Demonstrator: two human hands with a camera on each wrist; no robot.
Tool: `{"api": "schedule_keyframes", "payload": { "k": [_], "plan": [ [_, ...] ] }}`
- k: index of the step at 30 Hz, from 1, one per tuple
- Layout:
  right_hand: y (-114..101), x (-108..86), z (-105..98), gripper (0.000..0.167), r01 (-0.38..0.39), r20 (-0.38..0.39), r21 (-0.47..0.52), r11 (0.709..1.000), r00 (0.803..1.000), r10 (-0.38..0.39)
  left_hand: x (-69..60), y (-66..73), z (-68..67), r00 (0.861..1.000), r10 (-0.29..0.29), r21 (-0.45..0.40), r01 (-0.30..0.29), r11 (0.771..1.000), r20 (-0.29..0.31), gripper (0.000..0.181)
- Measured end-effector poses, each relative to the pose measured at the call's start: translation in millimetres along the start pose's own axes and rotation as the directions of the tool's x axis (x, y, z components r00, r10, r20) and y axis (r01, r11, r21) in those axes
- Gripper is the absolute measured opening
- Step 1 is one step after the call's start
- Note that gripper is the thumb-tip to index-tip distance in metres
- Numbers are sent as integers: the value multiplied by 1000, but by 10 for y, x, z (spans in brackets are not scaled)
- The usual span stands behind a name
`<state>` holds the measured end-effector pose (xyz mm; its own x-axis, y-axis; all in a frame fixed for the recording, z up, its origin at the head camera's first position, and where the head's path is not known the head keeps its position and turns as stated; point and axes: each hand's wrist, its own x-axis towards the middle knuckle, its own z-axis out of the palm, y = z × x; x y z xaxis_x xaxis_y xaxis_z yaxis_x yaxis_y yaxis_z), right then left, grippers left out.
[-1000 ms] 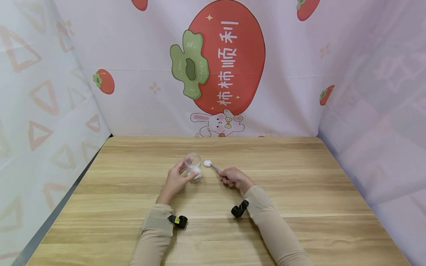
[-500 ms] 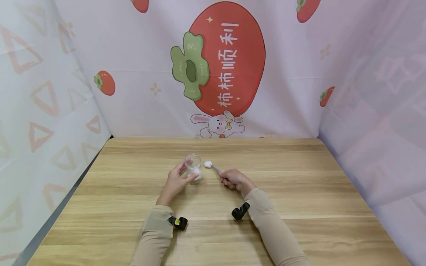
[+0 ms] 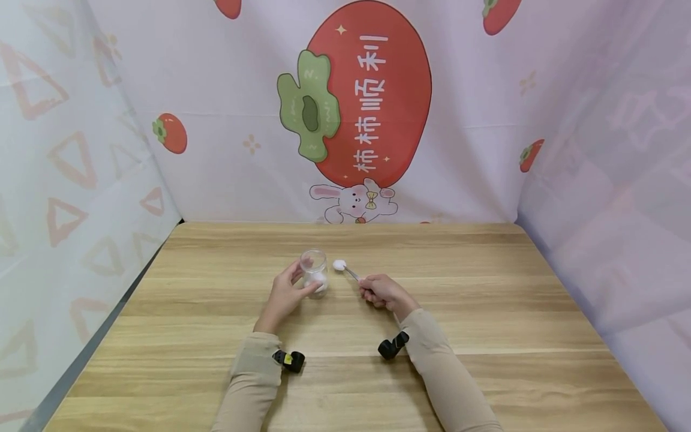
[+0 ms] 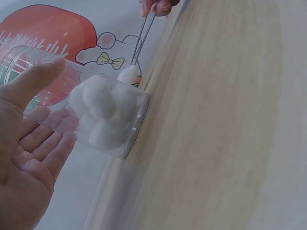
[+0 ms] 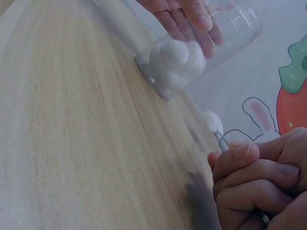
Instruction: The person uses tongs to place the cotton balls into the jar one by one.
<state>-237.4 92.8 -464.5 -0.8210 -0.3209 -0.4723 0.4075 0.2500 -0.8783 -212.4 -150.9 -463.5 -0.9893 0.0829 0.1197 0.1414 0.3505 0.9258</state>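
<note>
My left hand (image 3: 286, 292) grips a clear, lidless jar (image 3: 314, 261) from its left side, thumb in front and fingers behind. Several white cotton balls (image 4: 103, 110) lie in the lower part of the jar, which stands upright on the table. To the right, my right hand (image 3: 382, 290) holds metal tweezers (image 3: 351, 273) in curled fingers. Their tips pinch one cotton ball (image 3: 339, 264), just right of the jar and apart from it. In the right wrist view this cotton ball (image 5: 212, 121) shows beyond the fingers (image 5: 254, 177), which hide most of the tweezers.
The wooden table (image 3: 464, 270) extends to both sides and in front of the hands. A white printed curtain (image 3: 216, 72) hangs behind the table's far edge, with more cloth at left and right. Each wrist bears a small black camera (image 3: 393, 345).
The right hand has shifted very slightly to the right with the tweezers and the cotton ball. The left hand and the jar stay in place.
</note>
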Motion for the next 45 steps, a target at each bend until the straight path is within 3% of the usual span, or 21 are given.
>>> {"api": "schedule_keyframes", "payload": {
  "k": [25,45],
  "plan": [
    [-16,-162,-24,28,51,-25,13,999,998,-50,13,-33,21,1000,13,3,-13,1000,5,72],
    [-169,-274,-77,31,122,-8,-32,992,993,-122,24,-53,-3,1000,22,-1,-22,1000,9,71]
  ]
}}
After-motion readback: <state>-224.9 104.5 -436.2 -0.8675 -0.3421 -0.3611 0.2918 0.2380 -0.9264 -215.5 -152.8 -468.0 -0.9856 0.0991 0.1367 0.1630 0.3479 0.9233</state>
